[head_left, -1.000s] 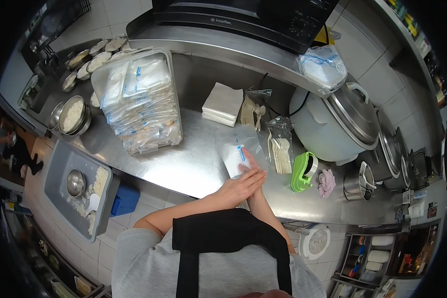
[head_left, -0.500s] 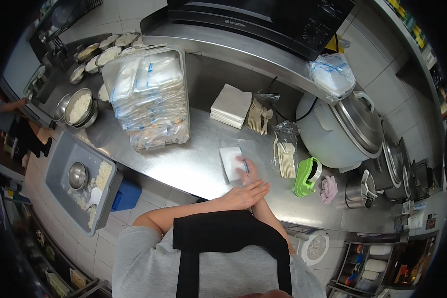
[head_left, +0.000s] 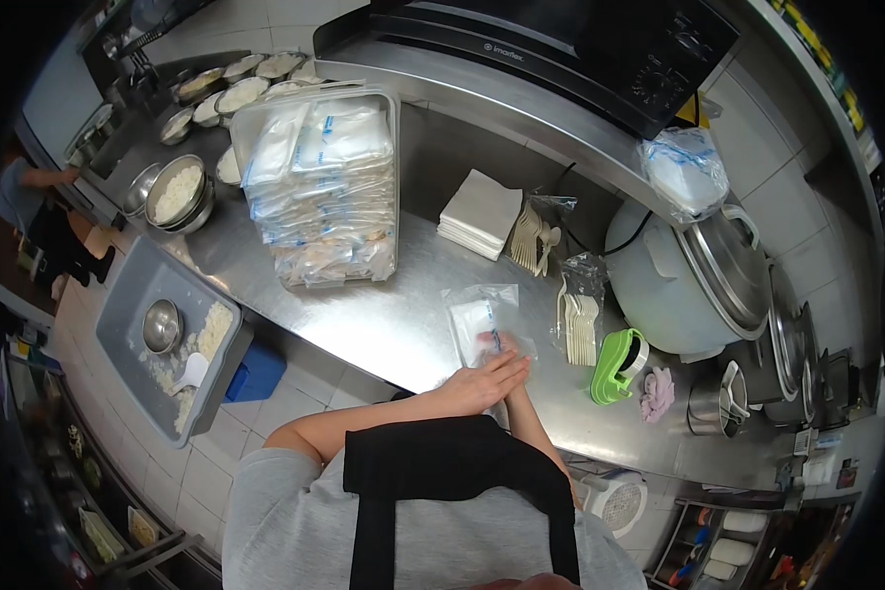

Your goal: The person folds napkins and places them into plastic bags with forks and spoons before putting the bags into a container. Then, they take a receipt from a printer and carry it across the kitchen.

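My right hand (head_left: pixel 500 346) is inside a clear plastic bag (head_left: pixel 506 295), its fingers closed against a white folded napkin (head_left: pixel 470 320). Blue print shows on the plastic over the fingers. Across the right wrist lies my left hand (head_left: pixel 480 385), fingers together and curled over the bag's mouth; its thumb is hidden. Beyond the bag stands a stack of white napkins (head_left: pixel 480 211). Pale disposable forks and spoons lie in two clear bags, one bundle (head_left: pixel 533 241) beside the stack and another bundle (head_left: pixel 580 324) to the right.
Filled plastic packets heap in a clear container (head_left: pixel 395 187) at left. A green tape dispenser (head_left: pixel 612 369), pink cloth (head_left: pixel 657 395), metal cup (head_left: pixel 706 408) and large lidded pot (head_left: pixel 649 285) stand right. A grey tub (head_left: pixel 118 339) holds rice. Another person (head_left: pixel 39 211) stands far left.
The whole view has shifted slightly to the right. My right hand has drawn back a little toward me inside the bag, and the left hand stays over the wrist.
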Available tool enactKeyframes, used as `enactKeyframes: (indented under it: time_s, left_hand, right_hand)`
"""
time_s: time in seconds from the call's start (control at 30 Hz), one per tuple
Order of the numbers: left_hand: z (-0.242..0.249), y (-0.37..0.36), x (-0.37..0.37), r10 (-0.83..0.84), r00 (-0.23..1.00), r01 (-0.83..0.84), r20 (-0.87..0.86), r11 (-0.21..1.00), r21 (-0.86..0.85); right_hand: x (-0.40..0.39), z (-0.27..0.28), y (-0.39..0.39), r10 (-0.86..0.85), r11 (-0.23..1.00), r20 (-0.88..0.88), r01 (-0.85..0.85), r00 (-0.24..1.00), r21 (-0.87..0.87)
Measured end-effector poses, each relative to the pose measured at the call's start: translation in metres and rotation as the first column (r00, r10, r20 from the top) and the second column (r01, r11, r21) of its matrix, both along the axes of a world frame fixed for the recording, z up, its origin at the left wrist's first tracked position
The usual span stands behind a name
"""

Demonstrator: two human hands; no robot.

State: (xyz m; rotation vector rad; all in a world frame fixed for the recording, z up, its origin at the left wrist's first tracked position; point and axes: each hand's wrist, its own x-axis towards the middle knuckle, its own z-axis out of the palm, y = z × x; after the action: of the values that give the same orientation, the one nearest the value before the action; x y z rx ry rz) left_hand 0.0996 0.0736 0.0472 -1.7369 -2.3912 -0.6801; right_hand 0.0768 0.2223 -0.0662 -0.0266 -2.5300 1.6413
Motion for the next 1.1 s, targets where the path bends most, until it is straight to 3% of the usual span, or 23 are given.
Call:
enactKeyframes:
  time_s: [0.1, 0.23, 0.63, 0.7, 0.73, 0.77, 0.8, 0.83, 0.9, 1.03, 1.1]
  left_hand:
    - [-0.005, 0.007, 0.004, -0.057, 0.997, 0.063, -0.046, 0.990, 0.124]
    - [0.002, 0.011, 0.008, -0.094, 0.994, 0.100, -0.058, 0.989, 0.105]
    - [0.011, -0.001, 0.002, -0.167, 0.971, 0.157, 0.173, 0.985, 0.068]
    - [0.019, -0.010, -0.012, -0.109, 0.966, 0.004, 0.235, 0.913, 0.409]
    - [0.012, -0.017, -0.027, -0.044, 0.925, -0.151, 0.377, 0.868, 0.473]
    - [-0.003, -0.024, -0.049, 0.003, 0.857, -0.308, 0.515, 0.805, 0.507]
    - [-0.015, -0.029, -0.071, 0.140, 0.805, -0.442, 0.576, 0.790, 0.425]
    - [-0.029, -0.032, -0.092, 0.271, 0.735, -0.563, 0.622, 0.755, 0.337]
    - [-0.061, -0.032, -0.117, 0.365, 0.735, -0.606, 0.571, 0.730, 0.315]
    - [-0.095, -0.022, -0.125, 0.373, 0.834, -0.503, 0.407, 0.818, 0.279]
    - [-0.096, -0.021, -0.123, 0.471, 0.841, -0.491, 0.265, 0.871, 0.010]
  right_hand:
    - [0.001, 0.001, 0.008, 0.062, 0.998, -0.004, -0.062, 0.998, -0.012]
    - [-0.007, 0.010, 0.005, 0.145, 0.988, -0.050, -0.148, 0.988, -0.046]
    - [-0.042, 0.033, -0.029, 0.285, 0.956, -0.081, -0.290, 0.955, -0.047]
    - [-0.037, 0.039, -0.033, 0.204, 0.973, -0.276, -0.226, 0.939, -0.048]
    - [-0.036, 0.040, -0.036, 0.195, 0.974, -0.276, -0.218, 0.941, -0.053]
    - [-0.034, 0.041, -0.039, 0.159, 0.946, -0.176, -0.201, 0.971, -0.253]
    - [-0.032, 0.043, -0.040, 0.138, 0.885, -0.071, -0.155, 0.988, -0.439]
    - [-0.029, 0.050, -0.040, 0.121, 0.886, -0.071, -0.140, 0.990, -0.441]
    - [-0.026, 0.065, -0.036, 0.280, 0.934, -0.101, -0.295, 0.955, -0.202]
    - [-0.027, 0.044, -0.033, 0.195, 0.980, -0.072, -0.197, 0.978, -0.015]
    - [-0.007, 0.034, -0.019, 0.136, 0.990, 0.019, -0.135, 0.990, -0.043]
